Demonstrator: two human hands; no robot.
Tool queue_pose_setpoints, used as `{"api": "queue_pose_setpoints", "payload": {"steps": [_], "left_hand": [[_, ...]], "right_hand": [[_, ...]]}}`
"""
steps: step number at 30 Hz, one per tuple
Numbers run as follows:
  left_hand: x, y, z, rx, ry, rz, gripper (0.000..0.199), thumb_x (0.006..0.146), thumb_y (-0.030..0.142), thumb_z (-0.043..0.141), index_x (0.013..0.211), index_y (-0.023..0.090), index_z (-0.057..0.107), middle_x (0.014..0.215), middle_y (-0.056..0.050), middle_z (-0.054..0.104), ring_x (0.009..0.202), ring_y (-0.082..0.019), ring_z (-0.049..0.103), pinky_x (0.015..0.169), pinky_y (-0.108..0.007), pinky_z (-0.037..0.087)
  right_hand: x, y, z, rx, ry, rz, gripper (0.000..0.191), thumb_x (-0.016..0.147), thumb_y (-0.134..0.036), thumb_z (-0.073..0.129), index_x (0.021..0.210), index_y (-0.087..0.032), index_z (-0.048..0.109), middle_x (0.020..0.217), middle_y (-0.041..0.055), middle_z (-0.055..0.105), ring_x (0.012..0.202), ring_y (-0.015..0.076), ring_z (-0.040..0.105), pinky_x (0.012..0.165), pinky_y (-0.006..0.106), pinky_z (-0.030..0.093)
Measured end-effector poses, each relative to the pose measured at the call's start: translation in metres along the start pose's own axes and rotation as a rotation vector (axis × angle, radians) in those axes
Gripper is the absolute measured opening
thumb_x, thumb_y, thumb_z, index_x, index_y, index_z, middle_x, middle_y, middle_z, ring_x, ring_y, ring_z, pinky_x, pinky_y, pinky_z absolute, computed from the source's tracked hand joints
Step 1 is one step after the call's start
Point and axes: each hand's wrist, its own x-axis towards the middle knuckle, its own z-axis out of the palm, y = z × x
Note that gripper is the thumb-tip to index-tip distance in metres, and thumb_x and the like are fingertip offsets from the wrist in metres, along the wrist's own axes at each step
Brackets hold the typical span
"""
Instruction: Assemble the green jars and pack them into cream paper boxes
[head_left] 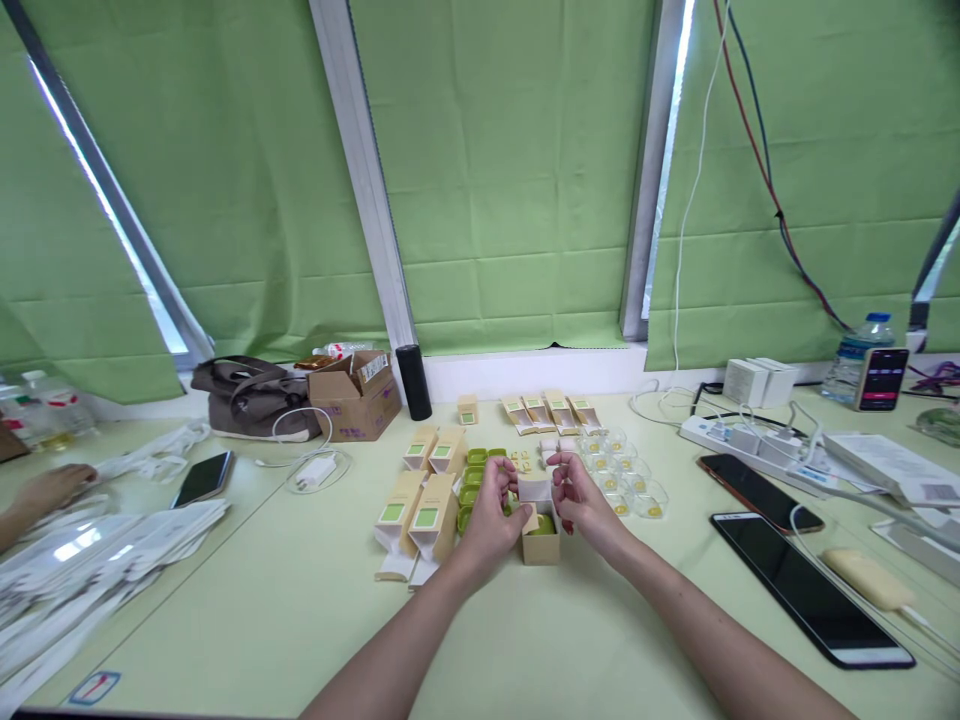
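Between my two hands stands a small cream box [541, 548], its lid flap raised and a green item [543, 524] showing inside. My left hand [491, 508] is at the box's left side, fingers curled against the flap with the thumb at the opening. On the other side my right hand [581, 505] has its fingers bent and apart, beside the flap's right edge. Left of my hands are green containers [470, 476] in rows and cream boxes [433, 515] with open flaps. Clear cups with yellow centres [619, 478] sit to the right. Small yellow pieces [523, 461] lie behind my hands.
More open boxes [551, 412] stand at the back. At the right lie phones [810, 588], a power strip [739, 440] and cables. A carton [356, 398], bag [251, 398] and black cylinder [413, 382] are back left. Another person's hand [56, 490] rests by white packaging [112, 550].
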Motion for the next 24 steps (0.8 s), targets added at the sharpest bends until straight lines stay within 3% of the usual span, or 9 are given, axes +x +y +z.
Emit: {"api": "queue_pose_setpoints", "payload": {"steps": [6, 11, 17, 24], "left_hand": [[-0.001, 0.001, -0.001, 0.031, -0.009, -0.002, 0.045, 0.082, 0.009, 0.066, 0.116, 0.026, 0.042, 0.112, -0.004, 0.064, 0.098, -0.017, 0.059, 0.083, -0.028, 0.043], [0.0, 0.005, 0.0, 0.077, 0.001, 0.052, 0.033, 0.081, 0.009, 0.067, 0.107, 0.022, 0.051, 0.108, -0.005, 0.061, 0.102, -0.02, 0.058, 0.088, -0.03, 0.044], [-0.001, 0.009, -0.001, 0.146, -0.025, 0.087, 0.015, 0.085, 0.012, 0.064, 0.097, 0.02, 0.06, 0.102, -0.006, 0.065, 0.101, -0.022, 0.06, 0.089, -0.032, 0.045], [-0.001, 0.014, 0.0, 0.162, -0.003, 0.112, 0.016, 0.075, 0.008, 0.063, 0.078, 0.02, 0.054, 0.099, -0.005, 0.069, 0.1, -0.023, 0.061, 0.087, -0.032, 0.042]], "right_hand": [[-0.002, 0.003, 0.001, -0.132, -0.041, -0.007, 0.064, 0.06, -0.021, 0.056, 0.121, -0.028, 0.04, 0.096, -0.004, 0.041, 0.062, 0.0095, 0.047, 0.047, 0.02, 0.036], [-0.001, 0.01, 0.001, -0.204, -0.024, -0.071, 0.062, 0.064, -0.019, 0.058, 0.123, -0.028, 0.041, 0.097, -0.0032, 0.042, 0.068, 0.0117, 0.05, 0.054, 0.023, 0.04], [-0.004, 0.001, 0.001, -0.267, -0.017, -0.116, 0.051, 0.066, -0.017, 0.06, 0.116, -0.026, 0.049, 0.095, -0.0032, 0.045, 0.068, 0.0129, 0.053, 0.061, 0.028, 0.046], [-0.004, -0.008, -0.005, -0.402, -0.073, -0.183, 0.033, 0.07, -0.013, 0.057, 0.101, -0.024, 0.056, 0.076, -0.0062, 0.042, 0.065, 0.0135, 0.043, 0.058, 0.024, 0.034]]}}
